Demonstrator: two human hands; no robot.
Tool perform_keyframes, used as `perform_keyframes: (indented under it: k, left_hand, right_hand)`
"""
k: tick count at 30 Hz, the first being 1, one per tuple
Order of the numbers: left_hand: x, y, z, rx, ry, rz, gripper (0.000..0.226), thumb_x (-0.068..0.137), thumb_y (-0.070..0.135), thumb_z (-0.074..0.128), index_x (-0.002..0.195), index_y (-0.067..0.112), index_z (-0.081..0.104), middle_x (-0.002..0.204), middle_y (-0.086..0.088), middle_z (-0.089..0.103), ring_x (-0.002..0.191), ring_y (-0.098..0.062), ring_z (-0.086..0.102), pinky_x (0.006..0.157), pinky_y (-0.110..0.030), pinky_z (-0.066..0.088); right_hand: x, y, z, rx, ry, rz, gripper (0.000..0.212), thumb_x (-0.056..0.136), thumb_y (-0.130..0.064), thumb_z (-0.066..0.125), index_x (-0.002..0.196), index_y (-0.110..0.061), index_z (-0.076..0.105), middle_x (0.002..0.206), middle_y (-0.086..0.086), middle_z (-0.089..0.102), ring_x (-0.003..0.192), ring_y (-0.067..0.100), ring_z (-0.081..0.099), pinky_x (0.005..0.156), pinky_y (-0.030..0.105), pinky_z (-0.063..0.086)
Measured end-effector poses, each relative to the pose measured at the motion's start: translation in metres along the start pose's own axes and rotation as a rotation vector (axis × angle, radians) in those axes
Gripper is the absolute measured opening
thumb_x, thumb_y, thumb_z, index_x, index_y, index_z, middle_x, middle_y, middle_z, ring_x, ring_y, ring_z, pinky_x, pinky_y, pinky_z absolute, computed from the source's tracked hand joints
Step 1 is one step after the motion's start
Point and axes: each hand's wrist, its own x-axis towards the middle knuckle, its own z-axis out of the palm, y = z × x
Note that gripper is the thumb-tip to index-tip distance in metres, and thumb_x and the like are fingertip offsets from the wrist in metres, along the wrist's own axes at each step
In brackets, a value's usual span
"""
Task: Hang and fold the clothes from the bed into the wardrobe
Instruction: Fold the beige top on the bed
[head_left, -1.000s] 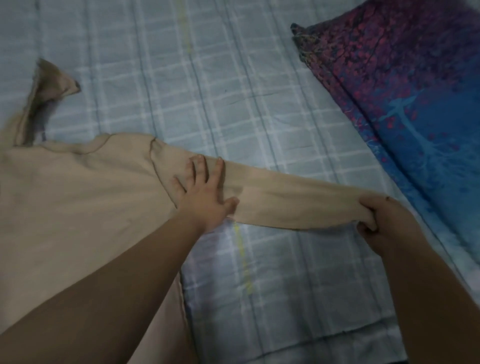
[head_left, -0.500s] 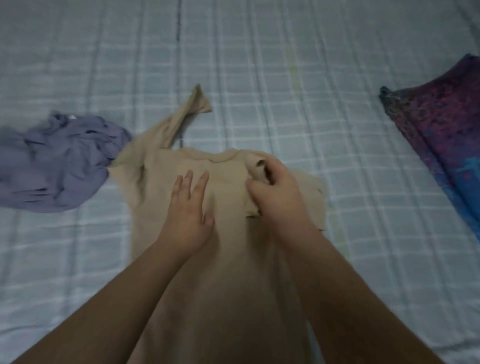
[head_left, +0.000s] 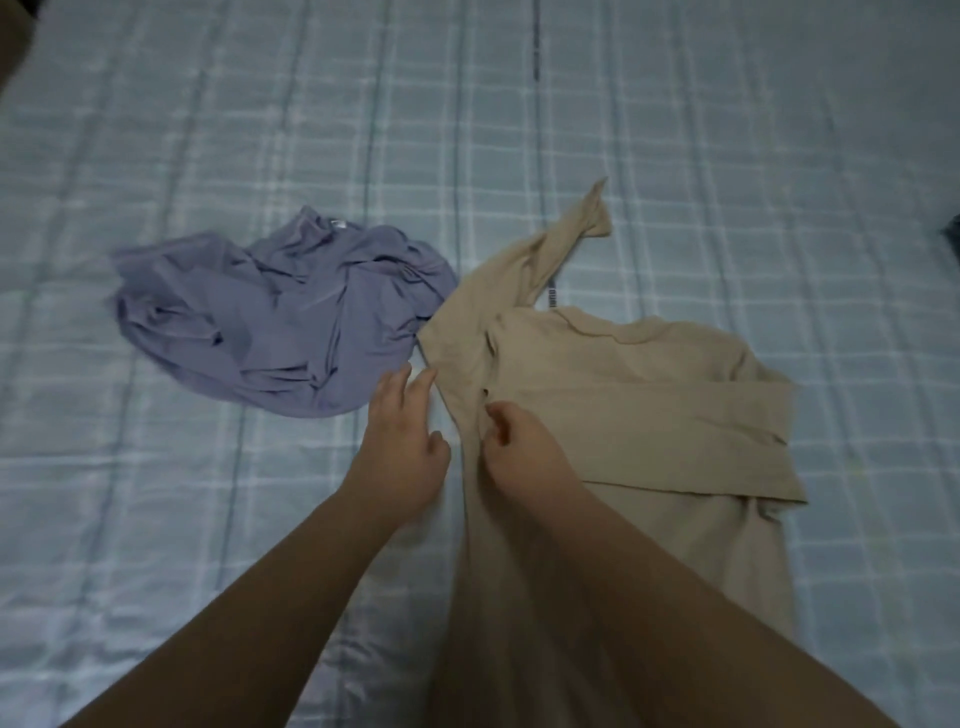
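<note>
Head view: beige long-sleeved knit top (head_left: 639, 405) lies flat on the pale blue checked bedsheet (head_left: 208, 156), one sleeve already folded across its chest, the other still sticking up. My right hand (head_left: 524, 452) rests on the top's left edge with fingers curled (whether pinching cloth, can't tell); my left hand (head_left: 402, 447) hovers loose just beside it. Crumpled lavender garment (head_left: 280, 317) untouched, wardrobe not in view, so most work remains.

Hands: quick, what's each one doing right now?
Left hand: open, fingers reaching over the bed, holding nothing.
Right hand: fingers curled on the beige shirt; grip unclear.
</note>
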Motion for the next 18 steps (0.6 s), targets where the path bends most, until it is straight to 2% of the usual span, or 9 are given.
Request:
perform_keyframes:
  k: [3, 5, 7, 10, 12, 15, 16, 18]
  left_hand:
    - [0.017, -0.011, -0.008, -0.077, 0.023, -0.05, 0.068, 0.08, 0.014, 0.048, 0.147, 0.007, 0.034, 0.146, -0.019, 0.037, 0.135, -0.034, 0.034, 0.114, -0.039, 0.023]
    - [0.031, -0.013, -0.011, -0.14, 0.031, -0.091, 0.065, 0.085, 0.009, 0.051, 0.147, 0.009, 0.034, 0.145, -0.015, 0.04, 0.133, -0.027, 0.037, 0.11, -0.029, 0.024]
    - [0.047, -0.012, -0.012, -0.181, 0.026, -0.094, 0.064, 0.086, 0.003, 0.053, 0.147, 0.012, 0.036, 0.145, -0.01, 0.041, 0.133, -0.022, 0.038, 0.109, -0.027, 0.028]
    - [0.066, -0.01, -0.011, -0.19, 0.015, -0.067, 0.058, 0.086, 0.0, 0.05, 0.142, 0.015, 0.042, 0.143, -0.006, 0.042, 0.13, -0.019, 0.041, 0.103, -0.019, 0.027]
    - [0.076, -0.013, -0.011, -0.194, 0.01, -0.056, 0.055, 0.086, 0.0, 0.046, 0.139, 0.014, 0.045, 0.139, -0.008, 0.044, 0.126, -0.021, 0.045, 0.101, -0.02, 0.028]
    - [0.085, -0.02, -0.014, -0.125, 0.007, 0.02, 0.055, 0.081, 0.007, 0.037, 0.133, 0.012, 0.054, 0.134, -0.012, 0.049, 0.12, -0.025, 0.05, 0.101, -0.027, 0.036]
    - [0.087, -0.025, -0.014, -0.104, 0.001, 0.046, 0.057, 0.077, 0.01, 0.036, 0.13, 0.011, 0.057, 0.132, -0.012, 0.051, 0.117, -0.025, 0.052, 0.1, -0.029, 0.038]
    - [0.09, -0.033, -0.018, -0.101, -0.003, 0.046, 0.051, 0.074, 0.008, 0.038, 0.119, 0.009, 0.062, 0.123, -0.012, 0.054, 0.108, -0.026, 0.056, 0.095, -0.034, 0.045]
  right_hand:
    - [0.002, -0.001, -0.003, 0.075, 0.004, 0.033, 0.048, 0.084, -0.023, 0.044, 0.128, -0.017, 0.061, 0.123, 0.005, 0.065, 0.115, 0.022, 0.059, 0.103, 0.031, 0.043]
    - [0.014, -0.001, -0.011, 0.142, 0.029, 0.091, 0.035, 0.085, -0.018, 0.048, 0.113, -0.022, 0.07, 0.11, 0.003, 0.071, 0.106, 0.022, 0.064, 0.098, 0.036, 0.049]
    - [0.032, -0.006, -0.023, 0.172, 0.116, 0.104, 0.023, 0.087, -0.014, 0.053, 0.096, -0.025, 0.071, 0.095, -0.002, 0.073, 0.092, 0.018, 0.067, 0.09, 0.037, 0.053]
    - [0.064, -0.019, -0.044, 0.1, 0.286, -0.029, 0.018, 0.091, -0.017, 0.056, 0.101, -0.023, 0.069, 0.097, -0.004, 0.071, 0.093, 0.014, 0.064, 0.091, 0.033, 0.049]
    - [0.084, -0.037, -0.052, -0.091, 0.325, -0.24, 0.024, 0.09, -0.018, 0.058, 0.111, -0.021, 0.068, 0.108, -0.002, 0.069, 0.102, 0.017, 0.061, 0.094, 0.032, 0.045]
    - [0.102, -0.067, -0.039, -0.582, 0.087, -0.501, 0.033, 0.089, -0.036, 0.058, 0.117, -0.02, 0.064, 0.116, 0.003, 0.065, 0.109, 0.027, 0.057, 0.094, 0.038, 0.038]
    - [0.104, -0.075, -0.03, -0.735, 0.02, -0.501, 0.037, 0.089, -0.046, 0.056, 0.116, -0.022, 0.061, 0.115, 0.003, 0.065, 0.108, 0.028, 0.056, 0.091, 0.04, 0.038]
    - [0.108, -0.088, -0.018, -0.991, -0.132, -0.352, 0.045, 0.086, -0.056, 0.055, 0.119, -0.025, 0.054, 0.119, 0.001, 0.061, 0.111, 0.027, 0.053, 0.093, 0.043, 0.036]
